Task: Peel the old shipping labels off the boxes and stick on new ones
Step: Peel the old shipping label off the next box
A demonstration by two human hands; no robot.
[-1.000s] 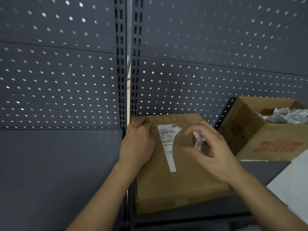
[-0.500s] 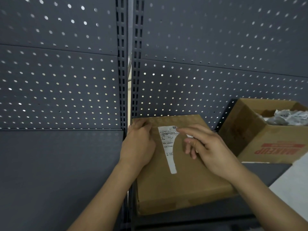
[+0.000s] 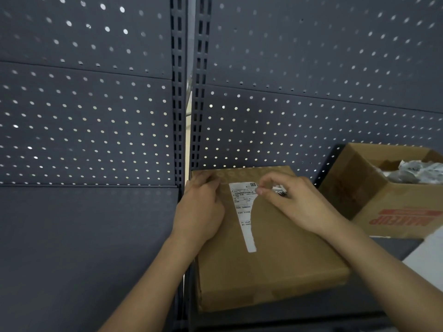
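Box [image 3: 275, 271] with torn label [image 3: 242, 204] on grey shelf [image 3: 388, 248], perforated panels [image 3: 84, 128] behind.

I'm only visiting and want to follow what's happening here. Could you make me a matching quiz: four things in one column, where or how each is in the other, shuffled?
1 left hand
2 right hand
3 old label
4 open box

A contains crumpled paper, far right
B torn white strip on the closed box
C rests on the closed box's far left corner
D holds a crumpled scrap at the label's edge

Pairs: 1-C, 2-D, 3-B, 4-A
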